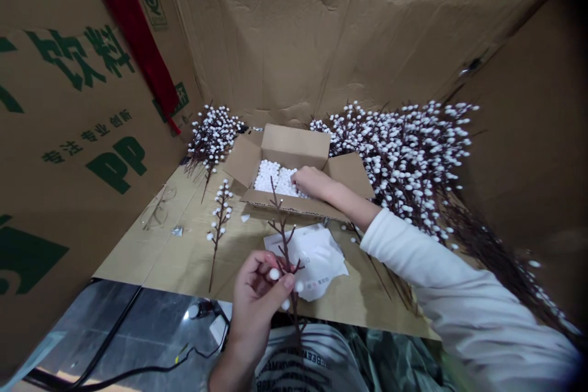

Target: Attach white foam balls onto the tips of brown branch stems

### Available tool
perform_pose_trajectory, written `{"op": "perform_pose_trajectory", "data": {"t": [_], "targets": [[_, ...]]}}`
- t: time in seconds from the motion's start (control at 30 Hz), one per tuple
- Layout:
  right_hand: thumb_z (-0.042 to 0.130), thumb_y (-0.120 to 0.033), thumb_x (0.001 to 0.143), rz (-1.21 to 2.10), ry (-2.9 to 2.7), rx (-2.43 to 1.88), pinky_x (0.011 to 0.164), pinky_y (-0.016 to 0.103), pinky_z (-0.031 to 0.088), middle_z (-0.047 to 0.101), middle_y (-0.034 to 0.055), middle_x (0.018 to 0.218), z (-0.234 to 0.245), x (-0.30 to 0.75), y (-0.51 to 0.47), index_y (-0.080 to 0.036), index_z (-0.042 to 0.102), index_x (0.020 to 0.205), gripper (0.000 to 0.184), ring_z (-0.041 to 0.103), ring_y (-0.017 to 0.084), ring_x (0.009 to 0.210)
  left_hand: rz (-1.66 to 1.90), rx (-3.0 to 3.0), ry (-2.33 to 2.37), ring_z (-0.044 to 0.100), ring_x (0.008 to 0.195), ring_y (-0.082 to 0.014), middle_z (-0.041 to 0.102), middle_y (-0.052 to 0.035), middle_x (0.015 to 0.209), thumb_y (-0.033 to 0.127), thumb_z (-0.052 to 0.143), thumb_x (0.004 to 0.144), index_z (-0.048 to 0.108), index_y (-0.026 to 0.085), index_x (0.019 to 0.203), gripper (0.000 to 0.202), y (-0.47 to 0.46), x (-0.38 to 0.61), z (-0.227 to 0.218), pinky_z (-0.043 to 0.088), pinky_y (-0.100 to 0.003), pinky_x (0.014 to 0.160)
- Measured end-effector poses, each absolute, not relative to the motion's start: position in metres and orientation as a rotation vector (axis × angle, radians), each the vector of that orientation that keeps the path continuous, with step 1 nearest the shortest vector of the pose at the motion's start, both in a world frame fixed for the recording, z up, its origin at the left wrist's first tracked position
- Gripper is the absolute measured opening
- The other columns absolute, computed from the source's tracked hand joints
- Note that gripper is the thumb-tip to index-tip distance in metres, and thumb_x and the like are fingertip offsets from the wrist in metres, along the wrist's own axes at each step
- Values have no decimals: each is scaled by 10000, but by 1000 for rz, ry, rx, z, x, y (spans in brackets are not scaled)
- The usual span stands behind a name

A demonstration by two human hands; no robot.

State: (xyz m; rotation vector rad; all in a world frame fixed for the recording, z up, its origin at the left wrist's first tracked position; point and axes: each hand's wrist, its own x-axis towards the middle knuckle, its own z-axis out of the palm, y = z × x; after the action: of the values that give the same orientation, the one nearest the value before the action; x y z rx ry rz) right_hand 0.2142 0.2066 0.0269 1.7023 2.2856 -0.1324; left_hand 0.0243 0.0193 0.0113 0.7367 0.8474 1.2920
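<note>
At six o'clock I watch the left hand (255, 300) pinch an upright berry sprig (285, 245) with closed fingers, holding it steady; near twelve, the right hand (312, 182) rests on white foam balls (271, 177) in a carton (294, 146), grip impossible to tell.

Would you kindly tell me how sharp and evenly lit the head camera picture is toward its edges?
In the head view, the top right corner fades to black, the cardboard wall bows with wide-angle distortion, and the white sleeve at lower right looks soft.
</note>
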Motion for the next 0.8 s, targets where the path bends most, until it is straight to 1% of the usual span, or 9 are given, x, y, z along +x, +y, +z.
{"op": "perform_pose_trajectory", "data": {"t": [0.1, 0.23, 0.53, 0.67, 0.8], "targets": [[574, -303, 910, -122, 2304, 1695, 866, 429, 517, 628, 87, 1142, 26, 213, 205, -144, 607, 1106, 254, 622, 214, 1007, 1279, 721, 861, 532, 602, -89, 569, 39, 654, 275, 837, 647, 618, 186, 736, 252, 19, 25, 12, 464, -150, 532], [572, -299, 912, -142, 2330, 1698, 872, 429, 515, 632, 85, 1137, 25, 209, 203, -149, 613, 1096, 241, 623, 213, 1009, 1260, 693, 842, 543, 579, -86, 566, 47, 629, 280, 846, 631, 595, 185, 722, 284, 18, 26, 13, 466, -149, 517], [550, -336, 923, -371, 2454, 1674, 864, 418, 516, 658, 73, 1098, 23, 210, 204, -154, 629, 1064, 243, 640, 196, 970, 1260, 613, 856, 586, 535, -82, 625, 48, 600, 280, 885, 559, 598, 178, 719, 344, 21, 24, 14, 467, -137, 471], [572, -325, 911, -438, 2494, 1698, 859, 416, 518, 662, 67, 1077, 15, 210, 208, -150, 633, 1041, 226, 639, 195, 965, 1283, 606, 848, 602, 555, -73, 647, 50, 615, 267, 884, 566, 602, 179, 727, 336, 22, 24, 16, 476, -130, 511], [579, -324, 907, -460, 2514, 1812, 857, 412, 517, 673, 61, 1042, 13, 210, 210, -145, 642, 1002, 212, 646, 190, 946, 1273, 618, 862, 591, 540, -67, 639, 56, 611, 266, 868, 595, 599, 183, 753, 323, 24, 24, 18, 445, -117, 479]]}}
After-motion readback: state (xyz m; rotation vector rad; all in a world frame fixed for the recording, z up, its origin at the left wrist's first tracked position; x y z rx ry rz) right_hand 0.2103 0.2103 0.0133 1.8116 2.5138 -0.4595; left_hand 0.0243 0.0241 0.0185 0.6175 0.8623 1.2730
